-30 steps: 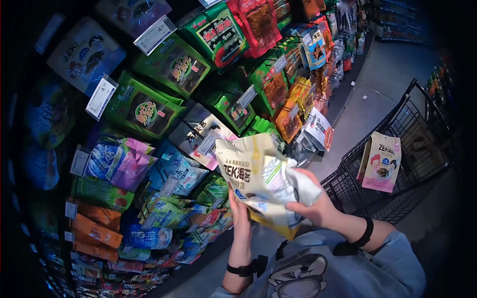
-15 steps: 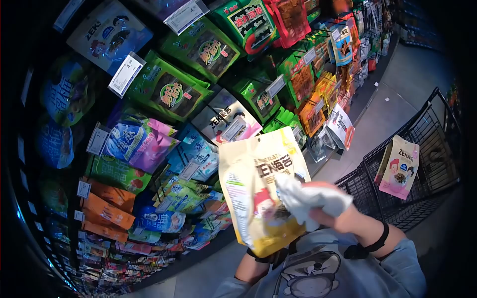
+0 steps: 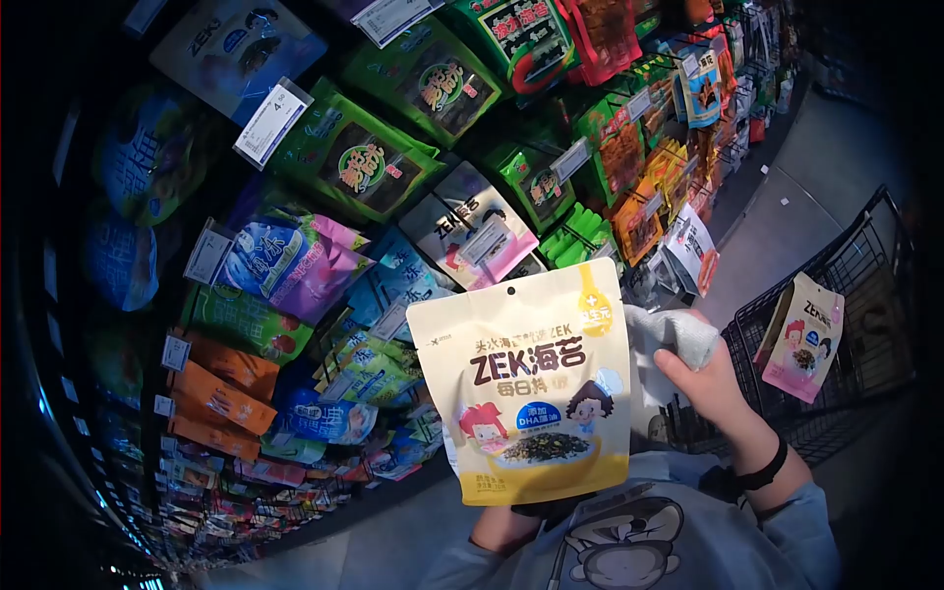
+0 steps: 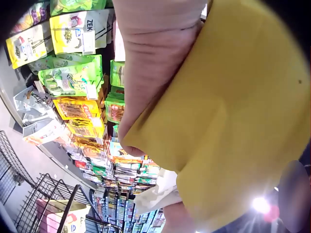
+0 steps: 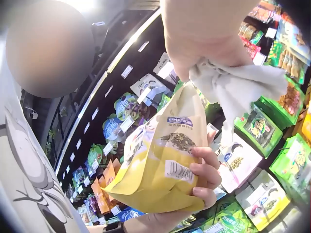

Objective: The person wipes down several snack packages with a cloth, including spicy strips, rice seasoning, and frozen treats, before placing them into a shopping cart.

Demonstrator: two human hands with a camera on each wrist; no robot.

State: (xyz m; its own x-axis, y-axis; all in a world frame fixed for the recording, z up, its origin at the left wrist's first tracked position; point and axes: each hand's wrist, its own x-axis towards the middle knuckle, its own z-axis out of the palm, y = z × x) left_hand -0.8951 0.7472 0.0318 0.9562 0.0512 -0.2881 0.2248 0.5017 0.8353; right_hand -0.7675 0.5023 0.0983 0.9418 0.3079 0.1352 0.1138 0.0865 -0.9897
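A cream and yellow seaweed snack pouch is held upright, its printed front facing the head view. My left hand grips it from behind, with fingers curled against the back panel near the barcode in the right wrist view. The pouch hides most of that hand in the head view. At the pouch's right edge, my right hand holds a crumpled white cloth. In the right wrist view, the cloth hangs from the fingers beside the pouch's top edge.
Shelves on the left carry hanging snack packs, among them green seaweed packs and orange bags, with price tags. A black wire shopping cart stands at the right, with another pouch in it.
The pouch has turned from a tilted angle to face front. My right hand has passed the cloth over the pouch's front and moved to its right edge. The shelves have shifted rightward in view.
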